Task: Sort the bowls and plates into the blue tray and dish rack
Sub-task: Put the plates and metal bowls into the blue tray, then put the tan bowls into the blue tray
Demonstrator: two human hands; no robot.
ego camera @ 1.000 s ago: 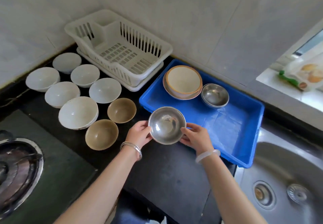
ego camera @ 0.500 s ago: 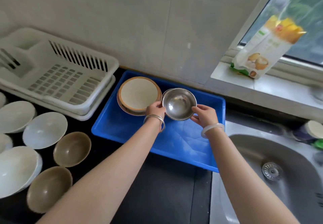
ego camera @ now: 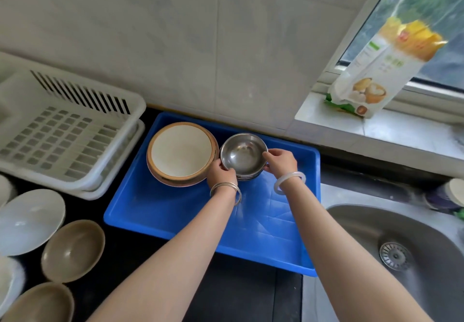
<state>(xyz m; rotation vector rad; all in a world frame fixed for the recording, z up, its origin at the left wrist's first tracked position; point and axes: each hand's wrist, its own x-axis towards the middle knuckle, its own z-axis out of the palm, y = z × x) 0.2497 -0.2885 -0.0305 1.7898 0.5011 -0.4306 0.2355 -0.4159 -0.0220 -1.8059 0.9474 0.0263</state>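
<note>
A blue tray point(ego camera: 175, 211) lies against the back wall. In its far part a steel bowl point(ego camera: 242, 154) sits on top of other steel bowls, whose rims show just below it. My left hand point(ego camera: 221, 172) grips its left rim and my right hand point(ego camera: 280, 162) grips its right rim. Left of it in the tray is a stack of cream plates with brown rims point(ego camera: 180, 153). The white dish rack point(ego camera: 62, 130) stands left of the tray with nothing in it. Two brown bowls point(ego camera: 72, 250) and white bowls point(ego camera: 27, 221) sit on the dark counter at lower left.
A steel sink point(ego camera: 411, 253) with a drain lies at the right. A printed food bag point(ego camera: 381, 70) stands on the window sill at upper right. A jar with a pale lid point(ego camera: 454, 193) is at the far right edge.
Both hands carried the steel bowl from the tray's near edge to its far part and lowered it onto the stacked steel bowls. The view swung right.
</note>
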